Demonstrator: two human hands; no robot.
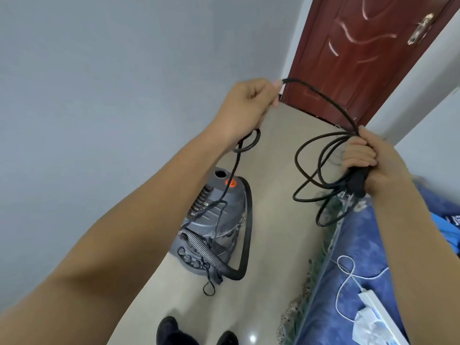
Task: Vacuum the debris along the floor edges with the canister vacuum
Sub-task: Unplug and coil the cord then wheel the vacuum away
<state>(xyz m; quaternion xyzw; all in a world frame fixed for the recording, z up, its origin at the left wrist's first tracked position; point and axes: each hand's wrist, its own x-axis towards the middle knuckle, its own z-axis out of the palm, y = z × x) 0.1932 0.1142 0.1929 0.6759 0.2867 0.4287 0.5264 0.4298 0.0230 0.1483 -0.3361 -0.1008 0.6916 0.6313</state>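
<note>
Left hand grips a strand of black power cord; right hand clutches its coiled loops (plug end included). Canister vacuum stands on floor, left of centre.

The left hand grips the black power cord. From this grip the cord arcs across to the right hand, which holds several hanging loops. Below the left grip, the cord drops to the grey canister vacuum on the floor.
</note>
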